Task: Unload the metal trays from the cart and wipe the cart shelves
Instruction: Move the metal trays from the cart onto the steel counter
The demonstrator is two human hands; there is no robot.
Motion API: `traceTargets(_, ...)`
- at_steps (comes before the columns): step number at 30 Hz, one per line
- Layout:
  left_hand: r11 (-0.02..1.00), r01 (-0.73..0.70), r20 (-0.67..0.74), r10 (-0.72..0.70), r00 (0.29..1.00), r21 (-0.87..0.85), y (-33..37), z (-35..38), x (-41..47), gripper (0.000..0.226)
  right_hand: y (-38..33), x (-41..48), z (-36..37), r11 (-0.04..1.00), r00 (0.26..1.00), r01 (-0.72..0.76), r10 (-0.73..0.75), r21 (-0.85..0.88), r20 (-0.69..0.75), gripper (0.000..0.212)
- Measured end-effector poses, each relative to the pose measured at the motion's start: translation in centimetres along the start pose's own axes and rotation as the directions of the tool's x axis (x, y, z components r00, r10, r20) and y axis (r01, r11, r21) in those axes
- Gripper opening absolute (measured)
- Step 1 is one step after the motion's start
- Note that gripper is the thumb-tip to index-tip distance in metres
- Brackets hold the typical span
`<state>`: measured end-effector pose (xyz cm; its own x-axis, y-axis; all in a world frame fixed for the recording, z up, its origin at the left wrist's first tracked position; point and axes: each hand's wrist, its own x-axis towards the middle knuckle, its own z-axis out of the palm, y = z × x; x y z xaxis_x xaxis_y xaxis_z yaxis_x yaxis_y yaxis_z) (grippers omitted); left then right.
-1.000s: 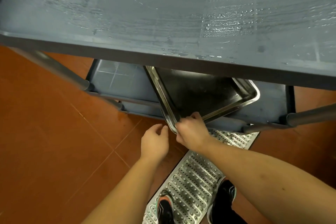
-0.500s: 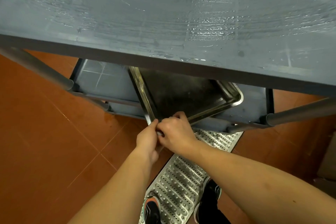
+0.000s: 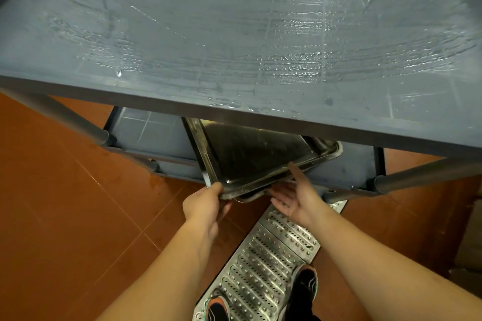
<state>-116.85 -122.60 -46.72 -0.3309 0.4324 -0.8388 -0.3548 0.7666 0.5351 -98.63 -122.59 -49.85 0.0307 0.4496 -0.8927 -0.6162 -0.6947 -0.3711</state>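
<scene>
The grey cart's wet top shelf [image 3: 234, 34] fills the upper view. On the lower shelf [image 3: 151, 135] lies a dark metal tray [image 3: 250, 154], turned at an angle, its near corner sticking out past the shelf edge. A second tray [image 3: 249, 197] shows just beneath it. My left hand [image 3: 203, 206] grips the top tray's near corner, thumb over the rim. My right hand [image 3: 297, 198] is palm up at the tray's right edge. Its fingers reach straight under the trays and its thumb touches the rim.
Metal cart posts slant at the left [image 3: 60, 114] and right [image 3: 417, 174]. A perforated steel drain grate [image 3: 260, 268] runs across the orange tile floor under my shoes [image 3: 303, 286]. A cardboard box [image 3: 469, 242] stands at the right edge.
The tray has slid farther out from the lower shelf. My right hand let go of the near corner and moved to the tray's right edge, palm up. My left hand took over the corner.
</scene>
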Motion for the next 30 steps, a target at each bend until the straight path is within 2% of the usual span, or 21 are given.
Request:
traceTargets(3, 0.999, -0.01, -0.019, 0.011, 1.0, 0.034, 0.4, -1.1, -0.2, 0.006, -0.9, -0.2, 1.5, 0.997, 1.0, -0.02, 0.02, 0.073, 0.002, 0.039)
traceTargets(9, 1.0, -0.013, -0.032, 0.014, 0.999, 0.02, 1.1, -3.7, 0.5, 0.01, 0.8, -0.9, 3.5, 0.999, 0.997, -0.04, 0.042, 0.02, -0.065, 0.026)
traceTargets(18, 1.0, -0.017, 0.096, 0.015, 0.995, 0.017, 2.2, -7.9, -1.7, 0.012, 3.3, -5.8, 5.2, 0.987, 0.979, 0.126, -0.108, 0.098, -0.174, 0.027)
traceTargets(24, 0.994, -0.048, 0.16, 0.032, 0.987, 0.099, 2.9, -11.1, -2.9, 0.013, 6.4, -10.2, 6.2, 0.977, 0.962, 0.164, -0.128, 0.133, -0.239, 0.029)
traceTargets(30, 0.978, -0.098, 0.158, 0.068, 0.985, 0.187, 2.9, -14.1, -4.6, 0.01, 10.2, -13.7, 6.2, 0.97, 0.961, 0.156, -0.106, 0.187, -0.254, 0.027)
